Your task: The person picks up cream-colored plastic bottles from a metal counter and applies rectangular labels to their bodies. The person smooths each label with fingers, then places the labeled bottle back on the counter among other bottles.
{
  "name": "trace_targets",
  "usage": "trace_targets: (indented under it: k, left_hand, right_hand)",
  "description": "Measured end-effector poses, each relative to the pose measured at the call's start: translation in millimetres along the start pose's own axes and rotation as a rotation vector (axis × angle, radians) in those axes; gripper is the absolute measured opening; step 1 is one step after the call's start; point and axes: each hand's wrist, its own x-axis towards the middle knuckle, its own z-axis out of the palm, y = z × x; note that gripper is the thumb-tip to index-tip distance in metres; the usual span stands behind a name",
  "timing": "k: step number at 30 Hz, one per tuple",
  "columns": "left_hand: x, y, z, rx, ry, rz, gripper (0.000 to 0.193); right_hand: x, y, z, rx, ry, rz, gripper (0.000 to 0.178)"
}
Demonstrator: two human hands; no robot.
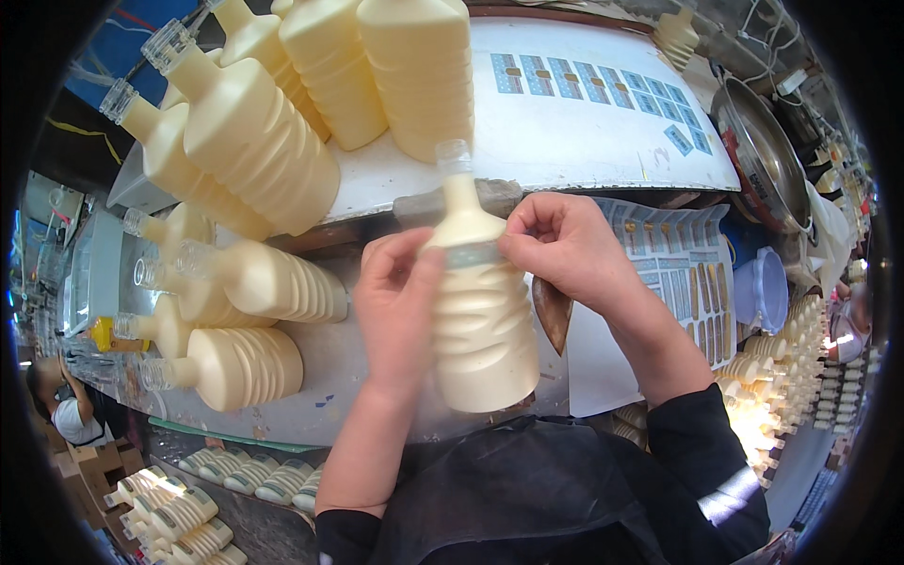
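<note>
Seemingly, the bottle over the desk's near edge is part-labelled: right grip pinches the blue band, left grip unclear; spare labels remain.

My left forearm reaches nearly straight ahead; my right forearm slants inward. My left hand, slightly blurred, curls its fingers, while my right hand pinches thumb against forefinger.

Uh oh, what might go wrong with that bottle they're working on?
The pale blue strip might wrinkle or sit crooked, because ridges lie just below it on the bottle. The left hand might bump the cream bottles crowded to its left.
</note>
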Motion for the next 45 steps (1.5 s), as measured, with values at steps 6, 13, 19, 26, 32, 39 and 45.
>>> trace_targets:
  k: [6,13,19,26,32,39,45]
  left_hand:
    - [0,-3,0,0.011,0.006,0.007,0.022]
    - [-3,-3,2,0.006,0.023,-0.002,0.023]
    - [-3,-2,2,0.019,0.026,-0.010,0.026]
    - [-4,3,4,-0.048,0.017,-0.045,0.027]
    - [-3,5,8,0.021,0.005,-0.055,0.031]
    - [-3,4,8,-0.025,0.015,-0.078,0.034]
    - [-3,2,8,-0.042,0.016,-0.070,0.031]
  right_hand:
    - [1,5,-1,0.028,0.013,-0.010,0.015]
    - [4,21,-11,0.148,-0.021,0.059,0.017]
    - [2,25,-8,0.162,-0.005,0.015,0.018]
    - [9,48,-12,0.238,0.042,0.003,0.018]
    - [1,49,8,0.368,0.019,0.034,0.024]
    - [2,50,11,0.298,0.020,0.023,0.031]
    - [3,49,12,0.291,0.035,0.025,0.031]
